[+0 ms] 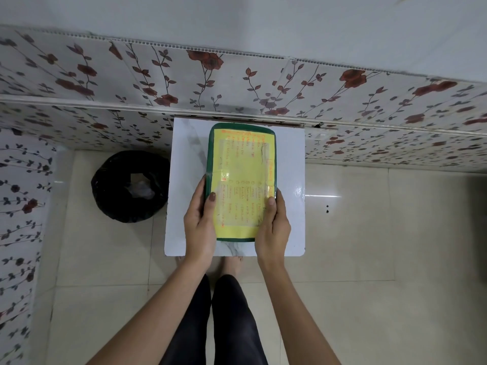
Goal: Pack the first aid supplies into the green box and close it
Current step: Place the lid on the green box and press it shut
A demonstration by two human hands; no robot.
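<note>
The green box (pixel 241 164) lies shut on the small white table (pixel 288 196), its lid covered by a yellow sheet with orange writing. My left hand (pixel 200 219) grips the box's near left edge, thumb on top of the lid. On the near right edge, my right hand (pixel 272 222) holds the box the same way, thumb on the yellow sheet. No first aid supplies are visible outside the box; its inside is hidden.
A black bin with a bag liner (pixel 130 185) stands on the tiled floor left of the table. A wall with a floral pattern (pixel 237 83) runs behind the table. My legs and feet (pixel 232 267) are at the table's near edge.
</note>
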